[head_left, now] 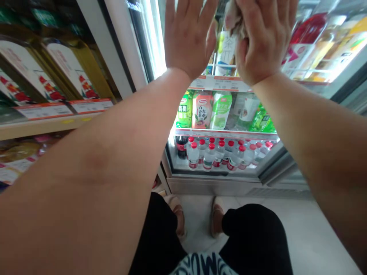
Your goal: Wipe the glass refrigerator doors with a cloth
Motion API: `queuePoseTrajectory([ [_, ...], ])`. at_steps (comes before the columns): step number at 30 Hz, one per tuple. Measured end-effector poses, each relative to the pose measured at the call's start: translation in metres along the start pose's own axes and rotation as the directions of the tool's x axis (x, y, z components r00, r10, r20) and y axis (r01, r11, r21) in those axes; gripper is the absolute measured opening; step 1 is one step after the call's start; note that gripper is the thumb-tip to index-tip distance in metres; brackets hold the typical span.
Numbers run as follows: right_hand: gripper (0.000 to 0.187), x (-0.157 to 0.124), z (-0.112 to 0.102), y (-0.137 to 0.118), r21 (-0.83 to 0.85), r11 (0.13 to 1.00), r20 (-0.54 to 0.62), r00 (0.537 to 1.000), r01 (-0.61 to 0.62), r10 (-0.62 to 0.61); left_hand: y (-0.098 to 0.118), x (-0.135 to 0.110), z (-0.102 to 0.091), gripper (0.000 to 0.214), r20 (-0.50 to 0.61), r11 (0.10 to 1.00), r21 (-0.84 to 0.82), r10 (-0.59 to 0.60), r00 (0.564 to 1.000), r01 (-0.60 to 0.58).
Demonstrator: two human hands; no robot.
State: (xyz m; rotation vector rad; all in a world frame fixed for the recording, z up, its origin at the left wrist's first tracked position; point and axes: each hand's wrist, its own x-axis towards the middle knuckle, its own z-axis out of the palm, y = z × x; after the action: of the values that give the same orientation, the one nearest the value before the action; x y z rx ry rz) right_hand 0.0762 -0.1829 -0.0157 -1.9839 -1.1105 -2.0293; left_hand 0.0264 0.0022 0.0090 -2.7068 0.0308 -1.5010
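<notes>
Left hand: open, fingers spread, holding nothing.
Right hand: seemingly gripping a crumpled cloth; view partly hidden.
Drinks cooler: bottles shelved inside.

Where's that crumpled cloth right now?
In the head view, the cloth is at the top centre, under the right hand, next to the open left hand, in front of the drinks fridge.

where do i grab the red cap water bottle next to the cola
Around the smooth middle of the water bottle, fingers coming from the front: it stands upright at the front of its row, and its round body shows fully on that side.
</notes>
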Motion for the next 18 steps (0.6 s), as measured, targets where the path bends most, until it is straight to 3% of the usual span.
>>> queuePoseTrajectory([
  [2, 0.058, 0.000, -0.002, -0.003, 0.013, 0.998, -0.037, 0.997, -0.060, 0.060, -0.001, 0.000, 0.000, 0.077, 0.007, 1.000, 0.001, 0.012, 1.000, -0.012],
  [6, 0.066, 0.001, -0.003, -0.006, 0.034, 0.962, -0.158, 0.949, -0.270, 0.272, -0.004, -0.002, 0.000, 0.075, 0.010, 0.999, 0.036, 0.027, 1.000, -0.027],
  [7, 0.065, 0.000, -0.004, -0.007, 0.020, 0.966, -0.140, 0.956, -0.258, 0.258, -0.004, -0.003, -0.001, 0.073, 0.005, 0.998, 0.051, 0.039, 0.999, -0.039],
  [9, 0.059, 0.000, -0.007, -0.008, -0.007, 0.993, -0.039, 0.992, -0.121, 0.121, -0.006, -0.005, -0.001, 0.069, -0.018, 0.993, 0.080, 0.086, 0.996, -0.085],
  [11, 0.054, -0.001, -0.008, -0.009, -0.003, 1.000, 0.047, 0.999, 0.028, -0.028, -0.008, -0.006, 0.000, 0.067, -0.027, 0.987, 0.105, 0.127, 0.992, -0.124],
  [12, 0.054, -0.001, -0.008, -0.009, 0.000, 0.999, 0.053, 0.998, 0.045, -0.045, -0.008, -0.007, 0.000, 0.066, -0.031, 0.984, 0.113, 0.140, 0.990, -0.136],
  [14, 0.059, -0.001, -0.006, -0.009, -0.008, 0.997, -0.028, 0.997, -0.073, 0.072, -0.010, -0.006, 0.002, 0.066, -0.018, 0.986, 0.114, 0.122, 0.992, -0.119],
  [16, 0.066, -0.001, -0.003, -0.008, -0.003, 0.971, -0.125, 0.963, -0.240, 0.238, -0.013, -0.004, 0.006, 0.065, -0.022, 0.989, 0.093, 0.120, 0.992, -0.118],
  [18, 0.063, -0.002, -0.002, -0.007, 0.000, 0.978, -0.103, 0.973, -0.207, 0.205, -0.016, -0.001, 0.011, 0.063, -0.075, 0.988, 0.048, 0.151, 0.986, -0.147],
])
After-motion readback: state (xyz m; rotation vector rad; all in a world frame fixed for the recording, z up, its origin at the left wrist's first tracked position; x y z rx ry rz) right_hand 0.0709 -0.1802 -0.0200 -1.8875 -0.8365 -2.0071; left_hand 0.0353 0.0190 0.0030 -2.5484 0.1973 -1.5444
